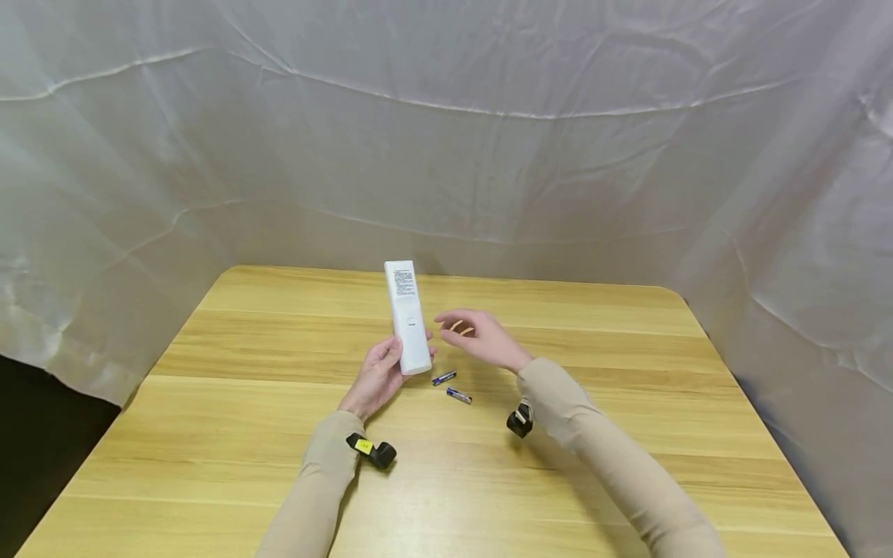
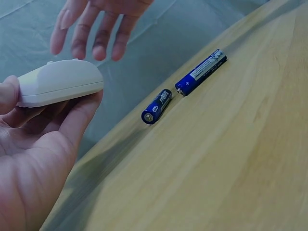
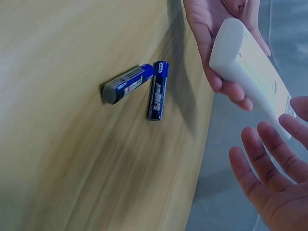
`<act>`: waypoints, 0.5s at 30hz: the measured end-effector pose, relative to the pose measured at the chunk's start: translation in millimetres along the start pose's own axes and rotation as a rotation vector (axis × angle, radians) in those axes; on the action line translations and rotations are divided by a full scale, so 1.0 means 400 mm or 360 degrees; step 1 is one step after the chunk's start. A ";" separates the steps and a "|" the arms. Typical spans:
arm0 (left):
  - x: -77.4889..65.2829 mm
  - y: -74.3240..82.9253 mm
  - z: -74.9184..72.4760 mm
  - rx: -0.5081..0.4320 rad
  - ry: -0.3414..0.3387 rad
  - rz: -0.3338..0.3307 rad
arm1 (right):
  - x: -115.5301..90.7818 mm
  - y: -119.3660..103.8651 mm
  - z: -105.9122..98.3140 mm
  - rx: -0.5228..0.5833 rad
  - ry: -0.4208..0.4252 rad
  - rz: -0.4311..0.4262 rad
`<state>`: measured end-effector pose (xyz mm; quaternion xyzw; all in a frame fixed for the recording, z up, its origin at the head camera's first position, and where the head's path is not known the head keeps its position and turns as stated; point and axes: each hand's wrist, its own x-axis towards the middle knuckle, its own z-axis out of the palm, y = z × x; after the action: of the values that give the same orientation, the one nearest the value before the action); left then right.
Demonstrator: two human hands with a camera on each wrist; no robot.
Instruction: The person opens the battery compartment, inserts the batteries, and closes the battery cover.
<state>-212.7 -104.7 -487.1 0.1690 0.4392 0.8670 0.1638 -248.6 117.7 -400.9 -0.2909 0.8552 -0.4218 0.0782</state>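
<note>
A long white remote control (image 1: 408,322) is held above the table by my left hand (image 1: 377,377), thumb on one edge and fingers curled beneath. Its back faces up, with a printed label near the far end and a small mark lower down. My right hand (image 1: 483,338) hovers just right of the remote, fingers loosely bent and holding nothing; in the right wrist view its fingers (image 3: 267,161) are spread apart from the remote. Two blue batteries lie on the table below the hands: one battery (image 2: 201,72) and a second battery (image 2: 157,107), their ends close together.
The wooden table (image 1: 209,465) has rounded far corners. A pale fabric sheet (image 1: 446,155) hangs behind it and along both sides. Black cameras are strapped to the left wrist (image 1: 373,451) and right wrist (image 1: 520,419).
</note>
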 end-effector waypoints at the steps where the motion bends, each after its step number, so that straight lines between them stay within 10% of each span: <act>1: 0.001 -0.001 -0.001 0.0020 0.0001 0.0002 | 0.004 -0.003 0.003 -0.0013 -0.0004 -0.0011; 15: 0.002 0.000 0.005 0.0127 0.0130 -0.0043 | 0.052 -0.044 0.041 -0.0137 -0.0035 -0.0101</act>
<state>-212.5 -102.9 -485.9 0.1339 0.4821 0.8526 0.1507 -252.0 86.5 -395.4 -0.3254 0.8620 -0.3836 0.0616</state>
